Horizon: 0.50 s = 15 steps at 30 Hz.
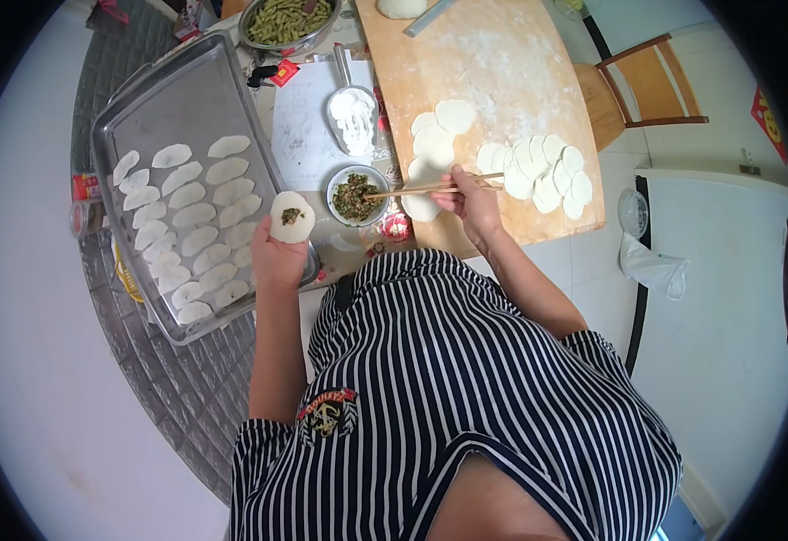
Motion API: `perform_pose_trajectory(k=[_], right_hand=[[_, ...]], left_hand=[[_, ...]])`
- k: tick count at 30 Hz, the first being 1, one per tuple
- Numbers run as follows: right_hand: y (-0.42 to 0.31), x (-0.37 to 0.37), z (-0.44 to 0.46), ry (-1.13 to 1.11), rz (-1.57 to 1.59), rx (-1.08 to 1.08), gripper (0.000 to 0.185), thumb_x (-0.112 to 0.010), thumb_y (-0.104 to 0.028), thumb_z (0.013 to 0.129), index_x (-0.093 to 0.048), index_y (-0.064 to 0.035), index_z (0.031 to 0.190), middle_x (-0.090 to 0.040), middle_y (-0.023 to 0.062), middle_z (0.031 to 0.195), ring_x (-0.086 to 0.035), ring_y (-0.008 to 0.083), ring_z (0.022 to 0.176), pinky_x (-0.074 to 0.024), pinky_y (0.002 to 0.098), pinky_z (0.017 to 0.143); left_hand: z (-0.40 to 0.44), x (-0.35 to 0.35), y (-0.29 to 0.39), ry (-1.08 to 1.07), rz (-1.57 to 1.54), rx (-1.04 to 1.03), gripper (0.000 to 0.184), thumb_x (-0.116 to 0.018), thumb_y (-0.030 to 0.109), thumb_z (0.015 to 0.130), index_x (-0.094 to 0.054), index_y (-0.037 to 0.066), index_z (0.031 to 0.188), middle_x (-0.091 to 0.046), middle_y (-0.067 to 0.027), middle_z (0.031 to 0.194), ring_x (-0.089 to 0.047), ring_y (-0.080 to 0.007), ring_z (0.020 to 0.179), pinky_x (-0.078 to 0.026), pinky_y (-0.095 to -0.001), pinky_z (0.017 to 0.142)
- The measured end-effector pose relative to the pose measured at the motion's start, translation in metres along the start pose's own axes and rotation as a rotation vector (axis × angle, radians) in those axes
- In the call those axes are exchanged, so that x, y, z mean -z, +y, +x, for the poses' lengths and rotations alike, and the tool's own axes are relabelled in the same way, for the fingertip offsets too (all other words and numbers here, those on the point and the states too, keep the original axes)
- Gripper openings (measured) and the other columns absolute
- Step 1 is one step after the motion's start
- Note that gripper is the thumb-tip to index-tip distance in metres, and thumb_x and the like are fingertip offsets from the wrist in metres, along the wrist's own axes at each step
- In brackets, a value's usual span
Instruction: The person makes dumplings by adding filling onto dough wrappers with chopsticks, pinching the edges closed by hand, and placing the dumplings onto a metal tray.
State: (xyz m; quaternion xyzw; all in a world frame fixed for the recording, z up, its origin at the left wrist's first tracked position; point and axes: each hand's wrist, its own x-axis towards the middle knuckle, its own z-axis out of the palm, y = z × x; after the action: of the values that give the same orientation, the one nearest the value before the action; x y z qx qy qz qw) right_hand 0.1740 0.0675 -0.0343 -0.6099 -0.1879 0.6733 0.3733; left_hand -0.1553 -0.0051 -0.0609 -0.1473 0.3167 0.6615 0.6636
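A round dough wrapper (294, 233) with a small heap of filling (292, 215) at its middle lies on my left hand (278, 259), beside the metal tray's edge. My right hand (473, 209) is closed around a pair of chopsticks (421, 188), whose tips are in the filling in a small bowl (359, 217). Near my right hand, overlapping wrappers (433, 144) lie on the wooden board (502, 72), and a second group of wrappers (552, 171) is fanned out to the right. Rows of folded dumplings (193, 216) lie on the metal tray (168, 99).
A metal scoop of flour (353, 117) rests on white paper (299, 126) behind the bowl. A bowl of green pods (287, 22) stands at the back. On the board's far end are a dough lump (401, 7) and a flat blade (429, 17). A wooden chair (651, 86) stands right.
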Motion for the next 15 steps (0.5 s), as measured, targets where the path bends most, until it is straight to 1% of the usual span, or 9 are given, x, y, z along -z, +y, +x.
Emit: perform_pose_trajectory(k=[2,3,4,5,7,9,10,11,15], right_hand=[[0.006,0.002,0.002,-0.004,0.018,-0.010,0.031,-0.051,-0.030,0.101,-0.059,-0.0006,0.102,-0.065,0.0111,0.090,-0.069,0.0196,0.076,-0.0575,0.0254,0.068],[0.006,0.004,0.004,-0.028,0.077,-0.021,0.031,-0.052,-0.030,0.101,-0.060,-0.0008,0.101,-0.065,0.0114,0.090,-0.069,0.0197,0.076,-0.0575,0.0252,0.067],[0.006,0.006,0.005,-0.052,0.136,-0.033,0.030,-0.052,-0.030,0.100,-0.060,-0.0010,0.101,-0.066,0.0117,0.090,-0.069,0.0197,0.076,-0.0574,0.0250,0.067],[0.007,0.006,0.006,-0.052,0.134,-0.033,0.030,-0.052,-0.030,0.100,-0.060,-0.0010,0.101,-0.066,0.0117,0.090,-0.069,0.0197,0.076,-0.0574,0.0250,0.067],[0.006,0.001,0.002,0.012,-0.045,-0.004,0.031,-0.054,-0.031,0.100,-0.060,-0.0001,0.099,-0.067,0.0128,0.089,-0.069,0.0200,0.076,-0.0579,0.0249,0.066],[0.003,-0.003,-0.002,-0.011,-0.068,0.028,0.032,-0.054,-0.031,0.100,-0.061,0.0003,0.099,-0.067,0.0130,0.089,-0.069,0.0200,0.076,-0.0581,0.0250,0.065],[0.002,-0.005,-0.004,-0.033,-0.088,0.061,0.033,-0.054,-0.032,0.099,-0.061,0.0008,0.098,-0.067,0.0131,0.089,-0.069,0.0200,0.075,-0.0582,0.0252,0.065],[-0.002,-0.007,-0.007,-0.033,-0.089,0.062,0.033,-0.054,-0.032,0.099,-0.061,0.0008,0.098,-0.067,0.0131,0.089,-0.069,0.0200,0.075,-0.0582,0.0252,0.065],[-0.008,-0.008,-0.014,-0.037,0.016,0.006,0.033,-0.053,-0.031,0.100,-0.061,0.0013,0.099,-0.067,0.0121,0.087,-0.070,0.0195,0.074,-0.0588,0.0237,0.065]], left_hand=[[0.001,0.009,0.003,-0.082,-0.058,0.030,0.046,-0.033,0.019,0.099,-0.042,-0.011,0.132,-0.052,-0.0257,0.133,-0.050,-0.0370,0.125,-0.039,-0.0466,0.108],[0.000,0.004,0.002,-0.082,-0.059,0.028,0.046,-0.033,0.019,0.099,-0.042,-0.011,0.132,-0.052,-0.0257,0.133,-0.050,-0.0370,0.125,-0.039,-0.0466,0.108],[-0.002,-0.001,0.000,-0.014,-0.015,-0.004,0.046,-0.033,0.019,0.099,-0.042,-0.011,0.132,-0.052,-0.0258,0.133,-0.050,-0.0370,0.126,-0.039,-0.0466,0.108],[-0.005,-0.006,-0.001,0.054,0.029,-0.036,0.046,-0.033,0.019,0.099,-0.041,-0.011,0.132,-0.051,-0.0259,0.134,-0.050,-0.0369,0.126,-0.038,-0.0465,0.108],[-0.006,-0.009,-0.003,0.059,0.038,-0.032,0.046,-0.033,0.019,0.099,-0.041,-0.011,0.132,-0.052,-0.0258,0.133,-0.050,-0.0367,0.126,-0.038,-0.0465,0.108],[-0.006,-0.003,-0.001,0.065,0.045,-0.033,0.046,-0.033,0.019,0.099,-0.041,-0.011,0.132,-0.052,-0.0256,0.133,-0.050,-0.0365,0.126,-0.038,-0.0465,0.108],[-0.003,0.003,0.001,-0.004,0.010,-0.006,0.046,-0.033,0.020,0.099,-0.042,-0.011,0.133,-0.052,-0.0257,0.133,-0.050,-0.0363,0.126,-0.038,-0.0465,0.108],[0.000,0.008,0.001,-0.074,-0.026,0.022,0.046,-0.033,0.020,0.099,-0.042,-0.011,0.133,-0.052,-0.0258,0.133,-0.050,-0.0361,0.125,-0.038,-0.0464,0.108],[-0.001,0.005,0.000,-0.031,-0.008,0.001,0.044,-0.034,0.019,0.099,-0.044,-0.010,0.131,-0.054,-0.0244,0.131,-0.051,-0.0352,0.125,-0.039,-0.0465,0.108]])
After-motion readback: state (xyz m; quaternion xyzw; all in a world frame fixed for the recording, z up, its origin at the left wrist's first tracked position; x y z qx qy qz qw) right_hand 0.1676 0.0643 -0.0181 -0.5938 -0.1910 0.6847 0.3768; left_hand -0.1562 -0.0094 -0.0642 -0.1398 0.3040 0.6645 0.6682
